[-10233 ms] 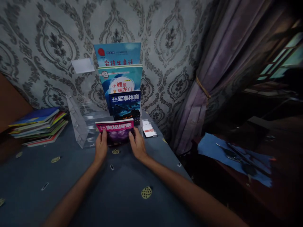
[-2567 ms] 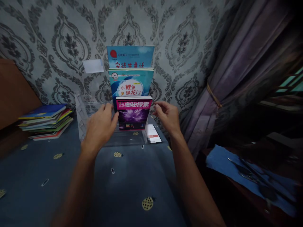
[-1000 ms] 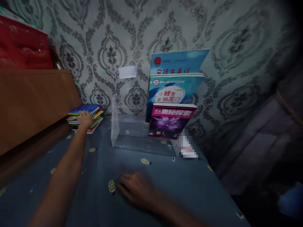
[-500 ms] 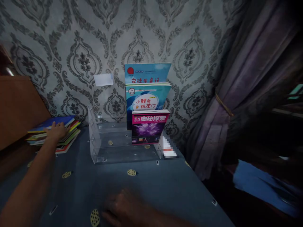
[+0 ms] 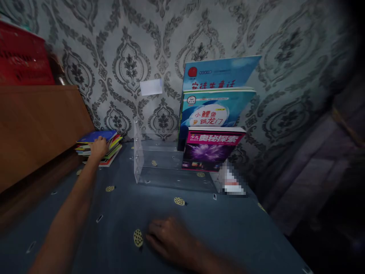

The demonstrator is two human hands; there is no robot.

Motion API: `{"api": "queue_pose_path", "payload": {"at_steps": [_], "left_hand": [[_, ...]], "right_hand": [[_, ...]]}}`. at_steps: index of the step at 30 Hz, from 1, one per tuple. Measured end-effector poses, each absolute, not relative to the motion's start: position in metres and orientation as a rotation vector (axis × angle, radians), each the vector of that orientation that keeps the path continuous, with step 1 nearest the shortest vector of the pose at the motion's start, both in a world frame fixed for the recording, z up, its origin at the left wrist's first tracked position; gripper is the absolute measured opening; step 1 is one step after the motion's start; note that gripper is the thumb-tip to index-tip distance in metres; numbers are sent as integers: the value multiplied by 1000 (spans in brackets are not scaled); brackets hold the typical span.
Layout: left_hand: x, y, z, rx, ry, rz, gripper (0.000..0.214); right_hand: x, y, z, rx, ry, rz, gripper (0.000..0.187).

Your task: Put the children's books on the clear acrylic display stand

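At the far left, my left hand [image 5: 99, 147] reaches to a stack of thin books [image 5: 110, 156]. Its fingers bend over the blue book [image 5: 98, 136] on top, closed at that book's near edge; the thumb is hard to make out. My right hand [image 5: 168, 236] rests low over the table, fingers curled in and nothing seen in them. Between and beyond the hands stands a clear tiered book rack [image 5: 138, 163]. Its right half holds a magenta book [image 5: 211, 150] in front, a teal book [image 5: 216, 110] behind, and a light-blue book [image 5: 222, 72] at the back.
A dark blue cloth with pineapple prints covers the table [image 5: 119, 220]. A brown wooden cabinet [image 5: 42, 125] bounds the left, with a red box [image 5: 24, 57] on it. Patterned wallpaper [image 5: 131, 57] rises behind. A curtain [image 5: 308, 171] hangs at right, beyond the table edge.
My view has turned left, so the rack and stack appear further right. My left hand stays at the stack, its fingers now more bent over the blue book. The right hand remains curled.
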State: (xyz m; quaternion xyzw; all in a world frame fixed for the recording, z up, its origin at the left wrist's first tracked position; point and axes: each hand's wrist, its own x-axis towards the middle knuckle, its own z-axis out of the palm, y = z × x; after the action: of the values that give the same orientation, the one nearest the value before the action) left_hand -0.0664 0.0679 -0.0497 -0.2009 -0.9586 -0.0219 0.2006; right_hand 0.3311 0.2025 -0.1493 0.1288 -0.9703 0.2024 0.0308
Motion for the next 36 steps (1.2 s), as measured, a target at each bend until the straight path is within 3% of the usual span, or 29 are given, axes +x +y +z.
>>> {"api": "queue_pose_path", "payload": {"at_steps": [14, 28, 36], "left_hand": [[-50, 34, -61, -703, -2513, 36, 38], [-15, -18, -146, -1137, -2436, -98, 34], [26, -35, -166, -1390, -2490, -108, 34]], "right_hand": [[331, 202, -153, 398, -2939, 687, 19], [331, 201, -150, 382, -2959, 724, 17], [330, 200, -153, 376, -2937, 756, 23]]}}
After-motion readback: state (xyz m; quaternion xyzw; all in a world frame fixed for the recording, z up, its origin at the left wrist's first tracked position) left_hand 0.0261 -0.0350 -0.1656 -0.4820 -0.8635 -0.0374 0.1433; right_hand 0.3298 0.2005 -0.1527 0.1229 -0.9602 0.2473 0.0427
